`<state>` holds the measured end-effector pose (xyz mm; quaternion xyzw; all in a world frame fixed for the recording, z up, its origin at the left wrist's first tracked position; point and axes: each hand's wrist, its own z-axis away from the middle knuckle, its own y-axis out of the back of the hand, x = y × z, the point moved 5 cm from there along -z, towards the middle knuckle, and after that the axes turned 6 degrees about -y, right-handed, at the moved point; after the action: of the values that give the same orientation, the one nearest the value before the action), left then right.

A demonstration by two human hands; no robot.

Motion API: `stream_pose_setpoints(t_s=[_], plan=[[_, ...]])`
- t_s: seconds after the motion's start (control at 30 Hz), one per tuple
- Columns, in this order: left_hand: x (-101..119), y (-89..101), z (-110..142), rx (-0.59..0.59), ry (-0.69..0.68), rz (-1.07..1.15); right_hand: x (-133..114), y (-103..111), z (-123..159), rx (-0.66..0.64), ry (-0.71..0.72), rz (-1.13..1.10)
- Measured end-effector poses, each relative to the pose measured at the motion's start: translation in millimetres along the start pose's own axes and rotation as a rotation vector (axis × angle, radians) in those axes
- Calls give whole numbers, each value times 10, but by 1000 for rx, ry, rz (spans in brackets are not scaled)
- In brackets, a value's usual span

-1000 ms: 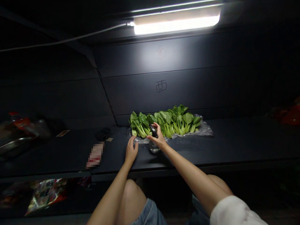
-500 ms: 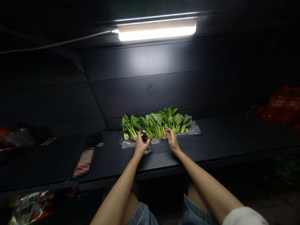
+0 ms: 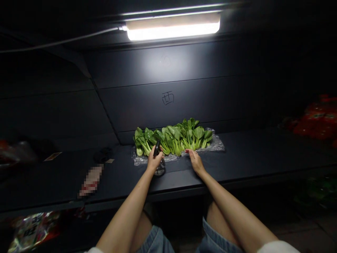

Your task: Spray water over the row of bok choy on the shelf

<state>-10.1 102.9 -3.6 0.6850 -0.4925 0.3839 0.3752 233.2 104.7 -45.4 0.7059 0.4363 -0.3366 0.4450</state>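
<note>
My left hand is wrapped around the black head of a spray bottle. The bottle's clear lower body shows beneath my fingers, at the shelf surface. Behind it lies a row of green bok choy, leaves toward the back wall and pale stems toward me. Under the greens is a crinkled clear plastic sheet. My right hand holds nothing; its fingers are extended, slightly bent, just in front of the stems. I cannot tell whether they touch them.
A lit tube lamp hangs above the dark shelf. Left on the shelf lie a blurred-out packet and a card. Red packages sit far right. A shiny snack bag is on the lower level.
The spray bottle passed from my right hand to my left hand. My right hand let go and moved right, to the front of the stems. The view has turned slightly to the right.
</note>
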Motion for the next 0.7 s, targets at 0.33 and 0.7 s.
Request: stream_pose_setpoints(t_s=[0.33, 0.7], plan=[[30, 414, 8, 97, 79, -14, 140, -39, -24, -26, -70, -53], [-98, 1020, 1, 159, 199, -123, 101, -21, -22, -26, -77, -22]])
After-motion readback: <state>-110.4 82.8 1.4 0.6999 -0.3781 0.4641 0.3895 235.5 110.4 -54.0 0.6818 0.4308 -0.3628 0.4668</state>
